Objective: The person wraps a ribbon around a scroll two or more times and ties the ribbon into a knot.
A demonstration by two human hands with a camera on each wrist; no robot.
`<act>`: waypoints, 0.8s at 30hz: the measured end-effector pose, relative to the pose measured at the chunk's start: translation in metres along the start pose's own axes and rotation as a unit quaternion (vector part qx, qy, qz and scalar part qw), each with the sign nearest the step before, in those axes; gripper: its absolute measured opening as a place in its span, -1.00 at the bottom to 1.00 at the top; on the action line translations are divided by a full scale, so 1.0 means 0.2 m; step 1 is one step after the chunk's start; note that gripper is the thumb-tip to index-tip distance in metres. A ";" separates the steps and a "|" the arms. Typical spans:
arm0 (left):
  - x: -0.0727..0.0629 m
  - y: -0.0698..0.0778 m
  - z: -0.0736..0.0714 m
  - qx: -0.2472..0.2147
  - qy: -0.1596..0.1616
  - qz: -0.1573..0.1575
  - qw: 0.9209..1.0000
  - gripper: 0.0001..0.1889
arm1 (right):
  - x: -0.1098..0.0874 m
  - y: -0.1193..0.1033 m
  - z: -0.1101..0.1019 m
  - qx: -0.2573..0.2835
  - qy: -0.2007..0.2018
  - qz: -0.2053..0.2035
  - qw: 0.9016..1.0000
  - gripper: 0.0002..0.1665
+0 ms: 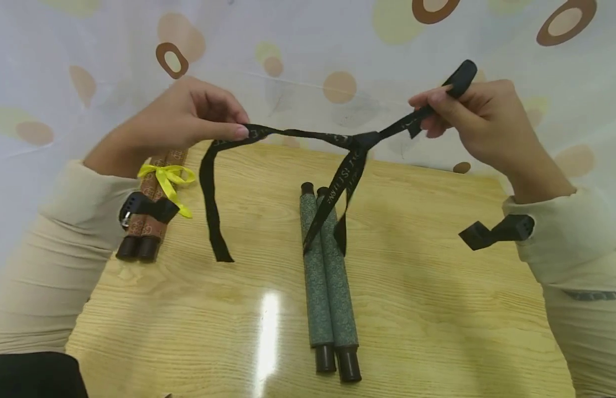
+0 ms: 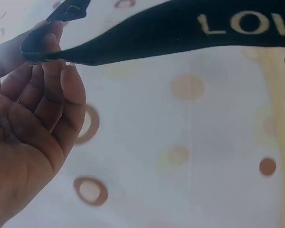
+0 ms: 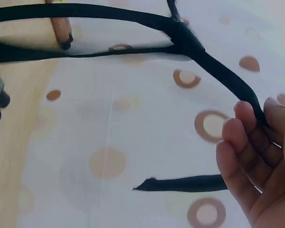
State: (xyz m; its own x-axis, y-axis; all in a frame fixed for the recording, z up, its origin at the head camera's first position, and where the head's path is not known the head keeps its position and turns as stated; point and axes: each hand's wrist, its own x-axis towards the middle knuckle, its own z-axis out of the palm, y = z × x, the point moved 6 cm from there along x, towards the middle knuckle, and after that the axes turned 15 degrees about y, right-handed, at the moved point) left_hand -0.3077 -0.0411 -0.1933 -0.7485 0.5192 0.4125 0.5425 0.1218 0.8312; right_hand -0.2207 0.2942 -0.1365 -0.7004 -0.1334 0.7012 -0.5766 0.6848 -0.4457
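A black ribbon [image 1: 365, 141] with pale lettering is stretched between my two hands, a knot or crossing in it nearer the right one. My left hand [image 1: 183, 119] pinches one end between thumb and fingers, and a tail hangs below. My right hand [image 1: 487, 113] pinches the other end, which bends up over its fingers. From the knot two strands fall to a pair of green patterned scrolls [image 1: 328, 276] with dark brown end knobs, lying side by side on the table. Whether the ribbon passes beneath both scrolls is hidden. Lettering reading "LOV" shows on the ribbon [image 2: 228, 23] in the left wrist view.
Behind my left forearm lie two brown patterned scrolls [image 1: 151, 221], tied with a yellow ribbon bow [image 1: 166, 177]. The table [image 1: 228, 326] has a light wood grain. A white sheet [image 1: 298, 55] with brown and yellow spots hangs behind it. A black object [image 1: 34, 376] shows at lower left.
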 end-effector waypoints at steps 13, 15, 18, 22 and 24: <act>-0.37 -0.25 -0.41 0.137 -0.071 -0.060 0.986 -0.88 | -0.17 0.24 -0.14 -0.147 -0.090 0.147 0.974 -0.77; -0.42 -0.30 -0.44 0.171 -0.081 -0.082 0.978 -0.89 | -0.20 0.29 -0.17 -0.171 -0.091 0.150 0.969 -0.74; -0.51 -0.37 -0.48 0.254 -0.092 -0.121 0.955 -0.94 | -0.26 0.41 -0.24 -0.195 -0.081 0.174 0.962 -0.65; -0.64 -0.47 -0.56 0.338 -0.112 -0.181 0.917 -0.94 | -0.37 0.60 -0.35 -0.223 -0.074 0.211 0.949 -0.57; -0.71 -0.54 -0.61 0.357 -0.119 -0.208 0.903 -0.93 | -0.44 0.68 -0.39 -0.227 -0.077 0.229 0.943 -0.55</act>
State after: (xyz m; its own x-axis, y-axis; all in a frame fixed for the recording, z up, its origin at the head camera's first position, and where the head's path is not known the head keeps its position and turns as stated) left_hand -0.3065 -0.2313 -0.2954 -0.8867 0.4604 -0.0426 0.4052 0.8181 0.4080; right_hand -0.2053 0.4556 -0.2147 -0.9051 0.1726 0.3886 0.0169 0.9278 -0.3727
